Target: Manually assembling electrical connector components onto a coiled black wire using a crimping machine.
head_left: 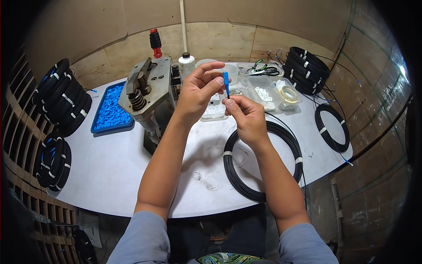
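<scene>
White tabletop (112, 176), coil (233, 178) near front edge. Left hand (198, 92) pinching blue plug (226, 81), right hand (249, 121) pinching cable (228, 96); probably fitting, next wants straight push.

Over on the left of the table (103, 165), a blue tray (112, 129) carries a spread of small blue pieces (115, 104), and black coils (63, 97) bound in white stack up beside it! Next along stands a heavy metal press (159, 81), a white bottle (187, 68) just to its right. Across the other side, a tape roll (289, 93), more bundled coils (305, 72) near it, and a plywood wall (220, 38) behind!
</scene>
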`<action>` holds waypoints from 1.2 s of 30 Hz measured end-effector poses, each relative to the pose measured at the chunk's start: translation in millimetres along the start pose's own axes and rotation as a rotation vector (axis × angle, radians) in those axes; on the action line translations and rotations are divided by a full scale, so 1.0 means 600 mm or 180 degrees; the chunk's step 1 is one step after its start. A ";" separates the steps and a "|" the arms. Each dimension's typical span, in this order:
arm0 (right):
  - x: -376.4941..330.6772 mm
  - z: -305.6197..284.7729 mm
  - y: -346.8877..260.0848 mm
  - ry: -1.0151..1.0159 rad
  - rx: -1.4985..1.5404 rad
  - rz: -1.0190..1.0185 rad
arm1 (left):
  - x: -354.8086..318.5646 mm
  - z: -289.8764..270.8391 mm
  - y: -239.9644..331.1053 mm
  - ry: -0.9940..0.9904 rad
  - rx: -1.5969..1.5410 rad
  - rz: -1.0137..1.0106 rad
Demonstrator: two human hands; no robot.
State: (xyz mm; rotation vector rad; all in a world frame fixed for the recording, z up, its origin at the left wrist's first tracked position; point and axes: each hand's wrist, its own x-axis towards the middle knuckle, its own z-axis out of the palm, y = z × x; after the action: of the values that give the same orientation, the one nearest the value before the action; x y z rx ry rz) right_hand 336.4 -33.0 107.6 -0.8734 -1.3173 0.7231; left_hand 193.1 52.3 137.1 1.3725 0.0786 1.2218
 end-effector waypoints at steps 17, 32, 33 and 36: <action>0.001 0.000 -0.001 -0.0025 -0.0018 0.0072 | -0.001 0.000 -0.002 0.0050 -0.0059 -0.0034; 0.011 -0.018 0.010 -0.0496 0.0914 0.0376 | -0.003 0.010 0.013 0.0080 0.0047 -0.0214; 0.011 -0.018 0.011 -0.0515 0.0912 0.0351 | -0.002 0.009 0.013 0.0079 0.0046 -0.0214; 0.007 -0.011 0.002 -0.0434 0.0695 0.0262 | -0.002 0.005 0.014 0.0036 -0.0005 -0.0198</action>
State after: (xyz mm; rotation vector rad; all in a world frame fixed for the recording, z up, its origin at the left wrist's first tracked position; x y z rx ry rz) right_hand 343.7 -29.5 108.6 -0.7153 -1.2991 0.9859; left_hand 189.4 47.3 143.4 1.3523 0.1276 1.1776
